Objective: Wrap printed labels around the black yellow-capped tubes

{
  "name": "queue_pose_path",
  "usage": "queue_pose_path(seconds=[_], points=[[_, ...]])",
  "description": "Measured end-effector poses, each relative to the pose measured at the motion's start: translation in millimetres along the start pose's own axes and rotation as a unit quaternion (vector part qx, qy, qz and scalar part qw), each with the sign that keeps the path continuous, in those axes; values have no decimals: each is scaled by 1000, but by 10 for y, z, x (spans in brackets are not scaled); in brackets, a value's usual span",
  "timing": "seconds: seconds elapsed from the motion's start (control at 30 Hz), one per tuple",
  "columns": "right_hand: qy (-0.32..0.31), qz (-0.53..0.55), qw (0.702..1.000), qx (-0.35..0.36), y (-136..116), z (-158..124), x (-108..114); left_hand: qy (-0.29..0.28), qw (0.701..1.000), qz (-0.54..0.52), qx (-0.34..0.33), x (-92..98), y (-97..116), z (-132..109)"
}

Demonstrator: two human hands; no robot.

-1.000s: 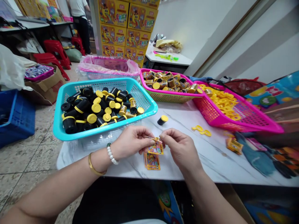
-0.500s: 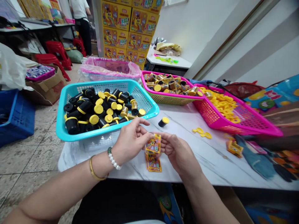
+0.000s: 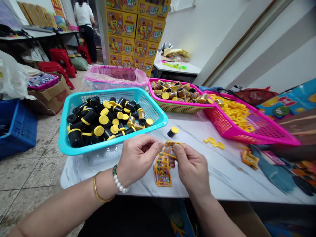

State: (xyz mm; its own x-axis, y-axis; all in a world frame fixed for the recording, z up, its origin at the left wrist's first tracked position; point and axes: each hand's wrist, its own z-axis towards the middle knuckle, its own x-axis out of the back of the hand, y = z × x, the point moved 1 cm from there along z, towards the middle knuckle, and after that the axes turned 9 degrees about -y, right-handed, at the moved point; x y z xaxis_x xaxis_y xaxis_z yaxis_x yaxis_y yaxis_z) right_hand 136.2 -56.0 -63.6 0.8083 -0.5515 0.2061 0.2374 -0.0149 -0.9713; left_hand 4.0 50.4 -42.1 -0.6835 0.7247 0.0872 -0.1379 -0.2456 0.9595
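Observation:
My right hand pinches a small yellow-orange printed label above the table. The fingertips of my left hand are pressed together at that label's left edge. Beneath them, a few similar printed labels lie overlapping on the white marbled table. A black cup with a yellow lid stands just behind my hands. Yellow ring-shaped pieces lie to the right of it.
A turquoise basket of black, yellow-lidded cups is at the left. Behind stand pink baskets, one with labelled cups, one with yellow rings. At the right lie a yellow packet and blue cloth. A person stands far back.
My right hand has closed its thumb over a label and turned it flatter, moving it slightly right. My left hand has shifted a little down and its fingers have drawn together.

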Motion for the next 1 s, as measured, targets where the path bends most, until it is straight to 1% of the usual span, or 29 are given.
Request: queue_pose_path(seconds=[0.17,0.23,0.37,0.47,0.53,0.67,0.8,0.93,1.0], points=[[11,-23,999,32,-26,-28,-34,-2,1000,-2,20,-17,-23,5],[17,-34,998,42,-31,-27,-54,-2,999,-26,41,-20,-26,14],[30,-72,995,66,-30,-20,-67,-24,993,-75,93,-21,-25,31],[36,-75,994,72,-9,-27,-62,-14,988,-95,117,-17,-39,37],[34,-77,994,74,8,-34,-62,-8,990,-87,107,-16,-47,37],[34,-118,989,85,30,-42,-75,-8,995,-62,79,-16,-48,34],[36,-128,986,102,44,-40,-89,-8,996,-55,75,-8,-44,42],[25,-114,986,121,54,-48,-94,-24,996,-42,70,-7,-41,59],[15,-106,986,129,54,-54,-97,-36,995,-49,82,-11,-41,65]])
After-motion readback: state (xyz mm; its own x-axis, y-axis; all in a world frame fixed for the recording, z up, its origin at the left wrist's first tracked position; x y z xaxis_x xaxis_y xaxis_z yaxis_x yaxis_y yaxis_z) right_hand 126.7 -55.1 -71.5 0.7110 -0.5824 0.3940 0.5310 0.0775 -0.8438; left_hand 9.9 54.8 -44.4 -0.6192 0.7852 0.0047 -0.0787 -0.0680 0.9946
